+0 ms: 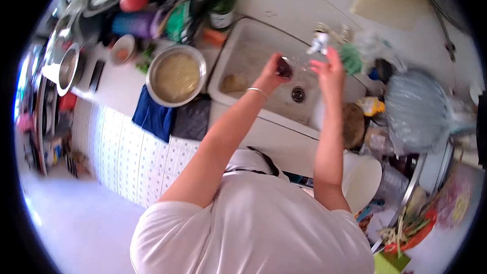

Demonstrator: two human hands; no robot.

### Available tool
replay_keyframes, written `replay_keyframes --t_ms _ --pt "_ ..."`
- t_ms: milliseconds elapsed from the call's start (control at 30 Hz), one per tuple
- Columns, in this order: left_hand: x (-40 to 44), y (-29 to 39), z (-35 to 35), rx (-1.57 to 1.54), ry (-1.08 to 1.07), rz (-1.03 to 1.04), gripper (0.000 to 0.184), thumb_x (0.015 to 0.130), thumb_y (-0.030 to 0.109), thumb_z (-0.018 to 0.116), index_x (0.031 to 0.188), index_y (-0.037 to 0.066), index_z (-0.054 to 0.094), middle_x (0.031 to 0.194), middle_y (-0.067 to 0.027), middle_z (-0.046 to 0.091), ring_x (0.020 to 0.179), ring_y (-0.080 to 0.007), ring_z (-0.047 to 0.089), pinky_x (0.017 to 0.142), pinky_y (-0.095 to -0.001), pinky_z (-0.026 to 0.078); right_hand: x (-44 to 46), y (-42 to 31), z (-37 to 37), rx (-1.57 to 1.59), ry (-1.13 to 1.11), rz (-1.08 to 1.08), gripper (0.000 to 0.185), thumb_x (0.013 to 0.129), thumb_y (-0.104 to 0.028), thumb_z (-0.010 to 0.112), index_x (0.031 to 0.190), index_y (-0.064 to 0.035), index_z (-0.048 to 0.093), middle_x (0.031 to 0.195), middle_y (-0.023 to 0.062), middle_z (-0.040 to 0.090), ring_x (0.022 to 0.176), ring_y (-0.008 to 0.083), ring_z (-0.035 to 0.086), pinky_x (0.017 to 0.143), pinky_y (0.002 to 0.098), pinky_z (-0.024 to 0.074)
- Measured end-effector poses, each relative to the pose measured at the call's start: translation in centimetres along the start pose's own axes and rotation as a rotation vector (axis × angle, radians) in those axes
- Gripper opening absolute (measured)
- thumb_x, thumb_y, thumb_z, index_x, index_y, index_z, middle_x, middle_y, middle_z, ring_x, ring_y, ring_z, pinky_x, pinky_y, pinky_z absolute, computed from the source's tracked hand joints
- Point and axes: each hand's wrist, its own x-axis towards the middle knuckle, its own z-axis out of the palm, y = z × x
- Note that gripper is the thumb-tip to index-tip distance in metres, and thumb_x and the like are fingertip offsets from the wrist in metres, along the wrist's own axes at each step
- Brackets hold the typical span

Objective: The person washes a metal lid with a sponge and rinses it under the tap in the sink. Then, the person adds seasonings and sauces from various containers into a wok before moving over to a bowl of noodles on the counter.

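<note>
My left hand (pixel 272 75), with a pale bangle at the wrist, is closed around a dark purple-red rounded thing (pixel 284 67) above the white sink (pixel 243 30). Its exact kind is too blurred to make out. Over the right side of the basin is my right hand (pixel 331 71), fingers apart and nothing visible in it. Just beyond its fingertips stands the tap (pixel 319 39). The drain (pixel 298 94) shows below, between my two hands. At the basin's left side lies a yellowish-brown piece (pixel 234 83), blurred.
Left of the sink stands a metal bowl (pixel 176 76) of cloudy yellowish contents, with a blue cloth (pixel 152 114) hanging below. A green bottle (pixel 222 7) stands behind. To the right are a round wooden board (pixel 353 124), a bulky plastic bag (pixel 418 109) and a white bin (pixel 364 177).
</note>
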Motion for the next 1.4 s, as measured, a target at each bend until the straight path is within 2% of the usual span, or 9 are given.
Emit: replay_keyframes --t_ms 267,500,667,733,800,833,1000,1300,1400 --pt "-6.1 -1.2 -1.0 0.333 0.359 0.204 0.059 0.073 0.043 0.073 0.112 0.011 0.042 0.100 -0.0076 0.050 0.090 -0.0203 0.050 0.070 -0.0450 0.046 -5.6 6.8 4.7 -0.334 -0.148 -0.066 0.052 0.083 -0.021 0.066 0.128 -0.0042 0.044 0.117 0.0170 0.057 0.090 0.0291 0.063 0.083 0.0388 0.0485" --pt "-12.9 2.7 3.0 0.367 -0.075 0.426 0.047 0.087 0.036 0.062 0.118 0.009 0.040 0.105 -0.0051 0.051 0.098 -0.0142 0.050 0.081 -0.0303 0.045 -5.1 1.3 3.6 -0.504 -0.034 -0.198 0.037 0.088 -0.037 0.062 0.087 0.0003 0.059 0.068 0.0149 0.058 0.060 0.0283 0.051 0.060 0.0398 0.0438" --pt "-18.6 6.1 6.7 0.228 -0.572 0.503 0.051 0.090 0.042 0.054 0.127 0.009 0.043 0.121 -0.0080 0.053 0.111 -0.0205 0.050 0.099 -0.0392 0.038 -5.1 -6.8 1.1 -0.172 0.206 -0.411 0.025 0.092 -0.022 0.061 0.091 0.0025 0.057 0.077 0.0101 0.063 0.065 0.0109 0.056 0.057 0.0289 0.0472" --pt "-15.2 5.6 2.6 0.778 -0.474 0.668 0.052 0.088 0.040 0.056 0.129 0.009 0.044 0.123 -0.0086 0.053 0.113 -0.0225 0.050 0.100 -0.0447 0.035 -4.8 -2.3 1.9 -0.198 0.403 -0.448 0.025 0.090 -0.020 0.062 0.089 0.0040 0.055 0.081 0.0120 0.063 0.067 0.0135 0.058 0.058 0.0299 0.0486" --pt "-9.9 2.3 -4.2 1.852 -0.113 0.629 0.055 0.086 0.038 0.058 0.131 0.009 0.045 0.124 -0.0092 0.053 0.115 -0.0244 0.050 0.101 -0.0501 0.032 -3.3 14.2 2.9 -0.593 -0.074 -0.116 0.025 0.090 -0.021 0.061 0.085 0.0023 0.054 0.072 0.0083 0.058 0.063 0.0178 0.055 0.055 0.0312 0.0460" --pt "-9.1 0.3 -7.3 2.146 -0.059 0.396 0.056 0.084 0.037 0.059 0.131 0.010 0.046 0.125 -0.0095 0.053 0.116 -0.0254 0.050 0.102 -0.0528 0.030 -5.4 18.9 2.2 -0.251 -0.233 0.559 0.025 0.089 -0.021 0.060 0.089 0.0028 0.054 0.081 0.0095 0.060 0.072 0.0199 0.057 0.052 0.0333 0.0476" --pt "-7.7 -3.1 -6.2 1.834 0.029 0.458 0.055 0.081 0.026 0.063 0.130 0.008 0.047 0.124 -0.0135 0.053 0.115 -0.0317 0.052 0.098 -0.0552 0.035 -7.7 13.2 2.9 -0.028 -0.154 0.537 0.024 0.088 -0.019 0.060 0.099 0.0022 0.056 0.094 0.0107 0.060 0.080 0.0187 0.057 0.058 0.0343 0.0510" --pt "-22.7 3.1 10.2 1.078 -0.378 1.655 0.047 0.074 -0.003 0.058 0.120 0.004 0.049 0.128 -0.0192 0.047 0.115 -0.0383 0.048 0.096 -0.0431 0.042 -7.2 -9.7 1.3 0.075 0.135 -0.448 0.032 0.091 -0.019 0.060 0.112 0.0042 0.053 0.108 0.0164 0.062 0.093 0.0212 0.061 0.078 0.0331 0.0517" --pt "-15.1 1.5 3.1 1.459 -0.236 1.604 0.034 0.080 0.012 0.060 0.114 0.011 0.058 0.123 -0.0144 0.053 0.116 -0.0329 0.050 0.092 -0.0419 0.044 -3.5 11.3 3.2 -0.074 0.012 -0.177 0.028 0.090 -0.020 0.056 0.106 0.0028 0.051 0.100 0.0135 0.060 0.083 0.0196 0.060 0.067 0.0320 0.0512"
